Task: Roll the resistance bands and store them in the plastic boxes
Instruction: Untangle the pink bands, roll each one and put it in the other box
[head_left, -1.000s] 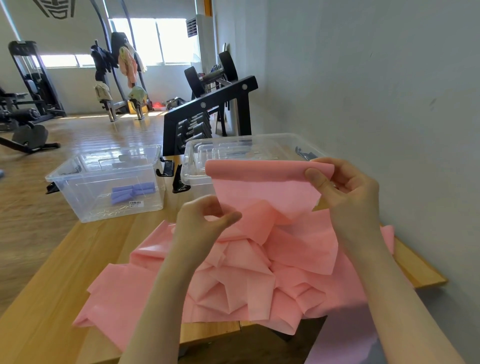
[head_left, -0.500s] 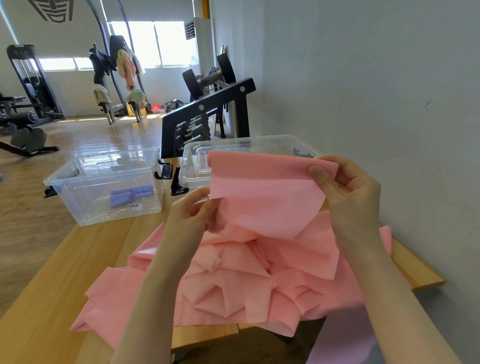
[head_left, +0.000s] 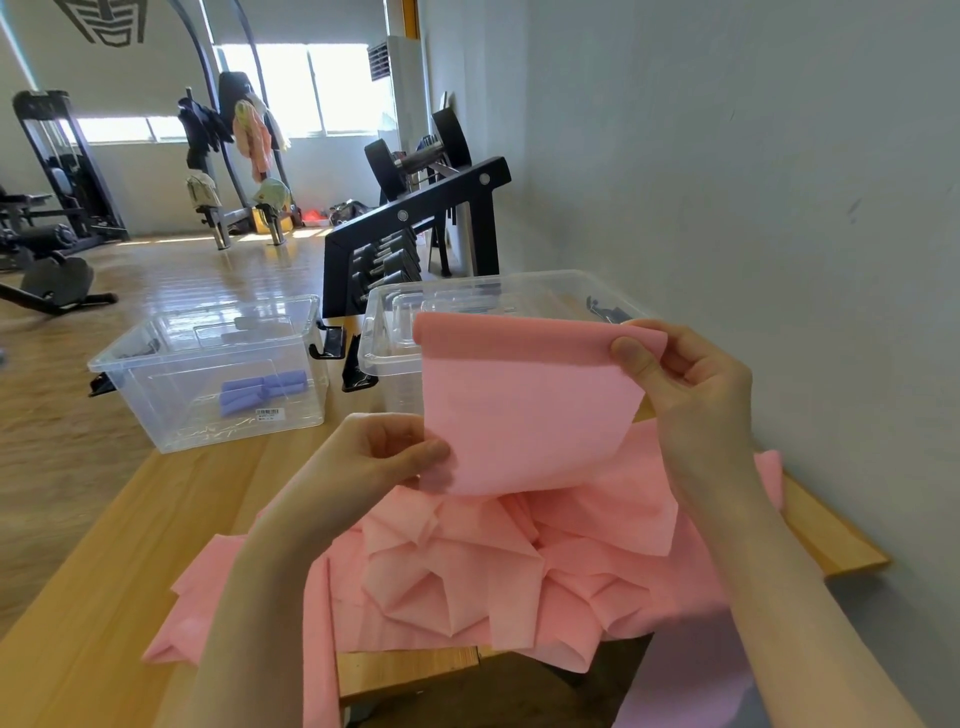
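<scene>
While the wooden table (head_left: 119, 545) was bounded by the grey wall (head_left: 753, 208) on the right and left open toward the floor on the left, its far end was occupied by two clear plastic boxes (head_left: 208, 374), side by side. A pink resistance band (head_left: 519, 405) was held raised above its crumpled remainder on the tabletop, in front of the right-hand box. Its upper corner was pinched by the right hand (head_left: 691, 384), its lower left edge by the left hand (head_left: 374, 462).

Both arms reach forward, forearms bare. Left hand (head_left: 382, 457) sits lower with thumb on top and fingers (head_left: 387, 441) curled under, pinching the pink band (head_left: 524, 410). Right hand (head_left: 691, 384) is raised higher, wrist bent, thumb pressed against the band's top corner.
</scene>
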